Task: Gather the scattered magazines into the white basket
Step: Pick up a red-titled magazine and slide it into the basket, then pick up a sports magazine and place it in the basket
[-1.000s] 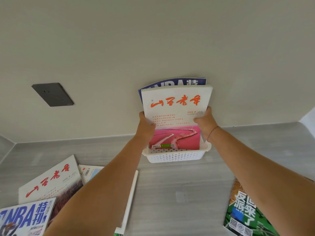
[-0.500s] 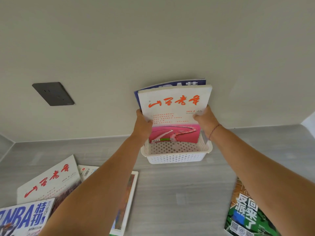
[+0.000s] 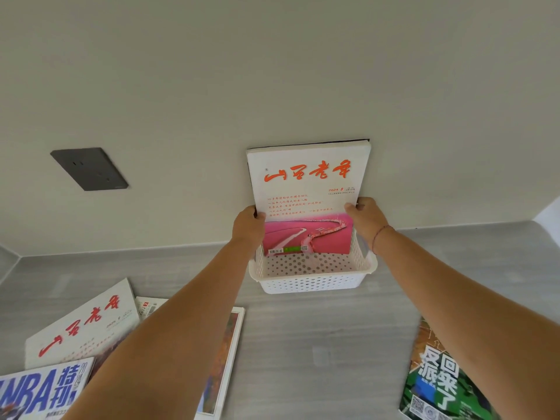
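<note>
Grey desk (image 3: pixel 303 344) nearest us, with loose stock all over it. An NBA magazine (image 3: pixel 39 392) and a white magazine (image 3: pixel 81 325) overlap, well back and left of the left grip (image 3: pixel 247 227). A third magazine (image 3: pixel 224 359) lies under that forearm, and a green magazine (image 3: pixel 436 380) sits well back of the right grip (image 3: pixel 368 218), under that arm. All are flat and not yet gathered. They look thin, light and slick-covered, I'd say, and floppy if taken by a corner, so slip fingers under the spine edge and lift from there.

Further out, just below both grips, is the basket (image 3: pixel 312 283), white and perforated, its front half bare. It looks light, and tall magazines standing at its back could tip it.

Now the grips: each is curled round a side edge of the held magazine (image 3: pixel 306 183), thumbs at the front cover, fingers hidden behind, roughly halfway up. The magazine stands upright between them, bottom edge down inside the basket at the far side, top well above the rim. Whether it's seated on the basket floor, I can't tell. Good hold, that, since two edges keep a limp thing straight. Released carelessly, I'd expect it to sag or skid forward.

Just behind it is a dark magazine (image 3: pixel 348 141), only a sliver showing on top. Beyond the grips is the wall (image 3: pixel 303 71), with a socket (image 3: pixel 89 168) far left of the left grip.
</note>
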A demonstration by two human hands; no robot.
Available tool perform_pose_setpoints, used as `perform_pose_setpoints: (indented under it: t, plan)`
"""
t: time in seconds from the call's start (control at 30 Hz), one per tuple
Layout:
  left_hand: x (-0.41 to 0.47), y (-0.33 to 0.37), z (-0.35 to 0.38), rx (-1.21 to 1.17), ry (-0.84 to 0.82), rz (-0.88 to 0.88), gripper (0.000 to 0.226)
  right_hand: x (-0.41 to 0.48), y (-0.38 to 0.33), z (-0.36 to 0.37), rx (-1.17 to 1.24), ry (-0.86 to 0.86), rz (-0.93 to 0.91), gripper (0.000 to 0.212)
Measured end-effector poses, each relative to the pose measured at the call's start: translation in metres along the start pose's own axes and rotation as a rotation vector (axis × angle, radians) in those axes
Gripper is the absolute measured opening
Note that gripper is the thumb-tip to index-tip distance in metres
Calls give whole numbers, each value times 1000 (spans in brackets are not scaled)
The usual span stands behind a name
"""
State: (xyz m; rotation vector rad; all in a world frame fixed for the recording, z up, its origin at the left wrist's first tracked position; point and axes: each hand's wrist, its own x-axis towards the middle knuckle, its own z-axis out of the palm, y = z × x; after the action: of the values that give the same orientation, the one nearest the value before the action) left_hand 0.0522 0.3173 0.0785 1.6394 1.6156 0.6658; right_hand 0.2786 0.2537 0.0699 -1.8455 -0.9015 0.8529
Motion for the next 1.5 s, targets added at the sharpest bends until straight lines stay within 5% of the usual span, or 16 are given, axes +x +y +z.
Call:
perform_pose_setpoints:
  t: [0.27,0.43,0.57,0.7,1.03,1.17,1.5]
  plan:
    - [-10,-2,-1,-30,-12,13,29,-7,1,1,5,5,0,37]
    - [-36,2,-4,-89,75,-6,48,-29,6,-9,-9,71,4,61]
    - [-94,3,10,-117,229,203,41,-73,33,-35,10,141,5,60]
    - [-158,-1,53,-66,98,351,35,-136,81,-74,-51,233,101,56]
    - [-244,8,173,44,-504,-1,48,-263,175,-177,-213,424,392,48]
    - [-252,20,201,-5,-553,-158,52,-283,196,-193,-104,428,430,51]
    - [-236,40,221,-287,-677,-493,16,-276,208,-198,165,315,446,51]
